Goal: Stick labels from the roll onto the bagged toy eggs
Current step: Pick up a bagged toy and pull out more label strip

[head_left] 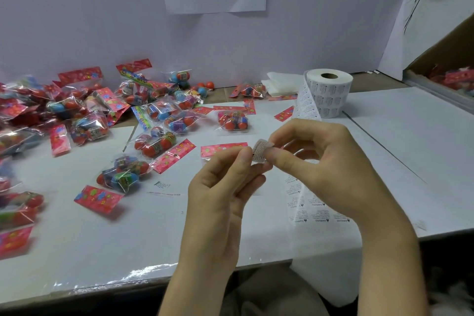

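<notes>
Label (261,150) pinched from both sides, over the table (400,151).
I judge it featherlight, limp and sticky, so edges only: left hand (225,187) pinches at 9 o'clock, right hand (320,161) at 3; roll (329,95) at 2, bags (232,120) from 9 to 11.

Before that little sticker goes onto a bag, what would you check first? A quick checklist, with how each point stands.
1. Peeling: ok, the label is off the backing strip and held in the air.
2. Grip: ok, left hand and right hand both pinch it.
3. Flatness: not ok, its top edge curls.
4. Target: ok, a bag of toy eggs lies just beyond the hands.
5. That bag unlabelled: cannot tell.
6. Supply: ok, the label roll stands upright.
</notes>
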A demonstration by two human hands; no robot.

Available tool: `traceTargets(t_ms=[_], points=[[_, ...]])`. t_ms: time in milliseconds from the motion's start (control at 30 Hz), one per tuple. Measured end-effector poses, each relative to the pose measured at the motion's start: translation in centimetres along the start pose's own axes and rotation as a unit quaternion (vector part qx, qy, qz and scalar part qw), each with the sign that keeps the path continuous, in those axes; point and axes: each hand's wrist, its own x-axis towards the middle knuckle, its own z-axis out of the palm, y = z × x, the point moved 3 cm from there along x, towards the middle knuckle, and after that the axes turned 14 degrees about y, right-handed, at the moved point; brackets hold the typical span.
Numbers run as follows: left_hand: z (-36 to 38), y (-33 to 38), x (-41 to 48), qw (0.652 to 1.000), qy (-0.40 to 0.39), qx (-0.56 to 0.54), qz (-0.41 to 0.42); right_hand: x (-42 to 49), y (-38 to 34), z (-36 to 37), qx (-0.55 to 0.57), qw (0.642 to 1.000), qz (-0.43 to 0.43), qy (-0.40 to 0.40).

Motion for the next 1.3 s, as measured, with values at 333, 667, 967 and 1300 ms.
traceTargets(t_ms=[333, 667, 967, 1300], points=[[0.3, -0.6, -0.1, 0.999, -0.004, -0.027, -0.045, 0.1, 0.1, 0.3, 0.029, 0.999, 0.004, 0.014], [-2.8, 0.0, 2.2, 0.952, 0.091, 0.239, 0.171, 0.6, 0.7, 0.4, 0.047, 0.997, 0.003, 0.067], [-7.4, -1.3, 5.8, 0.692, 0.127, 0.692, 0.161, 1.0, 7.3, 4.6, -0.04, 0.972, 0.229, -0.046], [-6.8, -1.0, 5.2, 0.848, 0.127, 0.489, 0.161, 1.1, 6.1, 5.9, 0.01, 0.977, 0.211, -0.013]])
